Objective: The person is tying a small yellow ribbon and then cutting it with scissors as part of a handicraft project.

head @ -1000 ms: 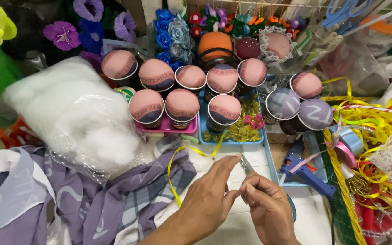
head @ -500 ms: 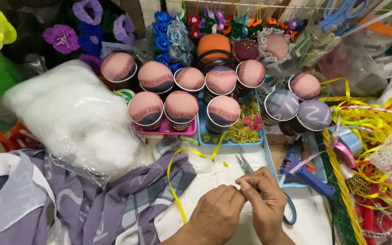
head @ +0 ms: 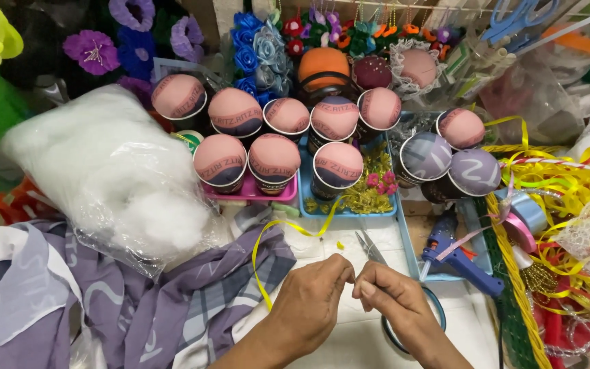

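Head view shows the left hand [head: 308, 301] and right hand [head: 394, 301], lower than a second ago, fingertips still pinched together on something too small to tell, beside the thin yellow ribbon [head: 261, 273] and small metal scissors [head: 370, 247] on the white table [head: 349, 342].

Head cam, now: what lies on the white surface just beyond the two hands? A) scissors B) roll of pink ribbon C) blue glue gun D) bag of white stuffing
A: the scissors lie on the white surface just past the fingertips of the left hand and right hand; the glue gun sits further right.
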